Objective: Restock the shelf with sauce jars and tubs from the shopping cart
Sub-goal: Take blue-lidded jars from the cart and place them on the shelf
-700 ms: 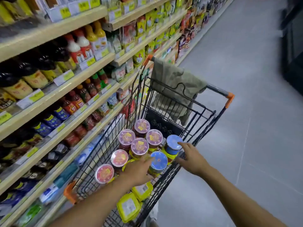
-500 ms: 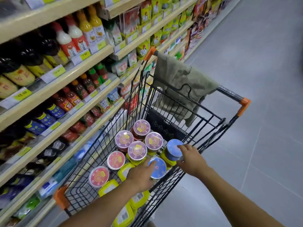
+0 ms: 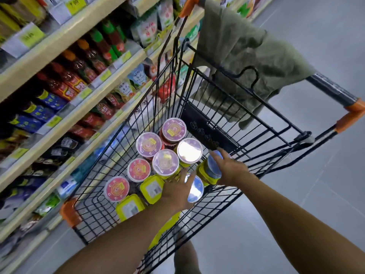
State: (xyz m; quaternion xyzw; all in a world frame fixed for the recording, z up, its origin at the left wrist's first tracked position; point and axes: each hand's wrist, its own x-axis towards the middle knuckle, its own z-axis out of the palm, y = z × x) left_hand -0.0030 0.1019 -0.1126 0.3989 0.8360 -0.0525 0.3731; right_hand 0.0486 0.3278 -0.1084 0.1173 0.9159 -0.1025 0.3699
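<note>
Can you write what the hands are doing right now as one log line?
phase: picking from cart | left hand: thumb on near blue-lid jar, grip unclear | right hand: holds far blue-lid jar, tilted

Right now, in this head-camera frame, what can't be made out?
All head view.
Left hand: its own back hides whether the fingers grip the nearer blue-lidded jar.
Farther blue-lidded jar: the right hand gripping it covers part of it.
Pink-lidded tubs: only lids face the camera.
Shelf price tags: motion-blurred, unreadable.
Cart handle: middle covered by green cloth.
</note>
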